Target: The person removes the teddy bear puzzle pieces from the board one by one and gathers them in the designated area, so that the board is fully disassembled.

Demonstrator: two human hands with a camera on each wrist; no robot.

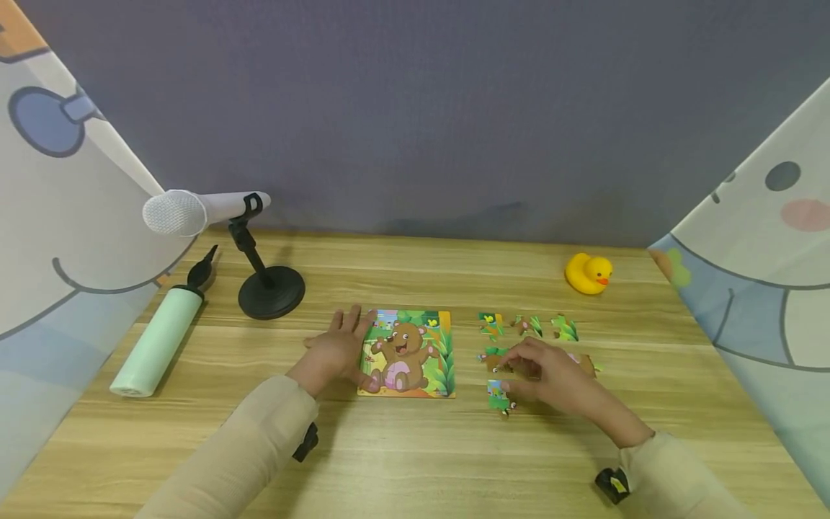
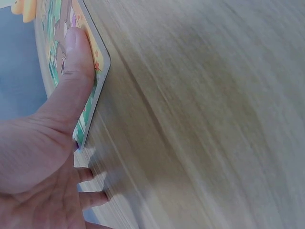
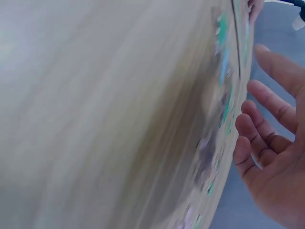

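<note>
A square picture puzzle (image 1: pixel 405 357) showing a brown bear lies flat in the middle of the wooden table. My left hand (image 1: pixel 332 353) is at its left side with fingers spread; the left wrist view shows the thumb (image 2: pixel 78 71) lying over the bear picture near a corner. To the right, my right hand (image 1: pixel 551 369) hovers above loose puzzle pieces, fingers loosely bent and nothing between them in the right wrist view. Close to its fingertips are a piece with brown and green (image 1: pixel 491 360) and a blue-and-green piece (image 1: pixel 497 395). Another piece (image 1: pixel 587 365) is partly hidden behind the hand.
Three more pieces form a row behind the right hand, including one with a yellow bird (image 1: pixel 491 324). A yellow rubber duck (image 1: pixel 587 274) sits at back right. On the left stand a microphone (image 1: pixel 194 211) on a black stand (image 1: pixel 271 292) and a mint-green hand pump (image 1: pixel 158 342).
</note>
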